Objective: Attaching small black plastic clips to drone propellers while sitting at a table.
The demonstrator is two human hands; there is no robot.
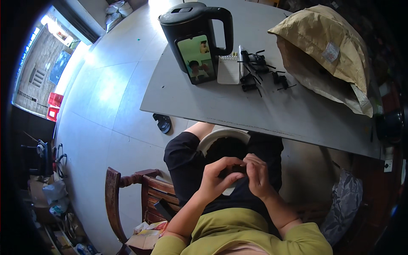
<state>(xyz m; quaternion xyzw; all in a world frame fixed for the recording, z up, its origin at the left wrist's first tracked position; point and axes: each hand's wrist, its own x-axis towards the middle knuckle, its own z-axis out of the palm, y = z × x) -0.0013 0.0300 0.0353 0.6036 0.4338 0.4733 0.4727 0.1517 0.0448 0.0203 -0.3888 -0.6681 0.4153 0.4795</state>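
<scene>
My left hand [217,177] and my right hand [257,175] meet above my lap, fingers bent and tips pinched close together. A small dark bit shows between the fingertips, too small and too covered to name. Just beyond the hands, a whitish bucket [207,143] stands between my knees, with a dark mass [226,147] inside it. On the grey table [191,100] in front lie several small black parts [257,63] with thin prongs, beside a small white tray [228,73].
A black kettle [176,38] stands on the table with a lit phone [196,61] leaning against it. To the right lies an opened brown paper bag [316,38]. A wooden chair [112,199] is at my left, and a dark sandal [162,123] lies on the floor.
</scene>
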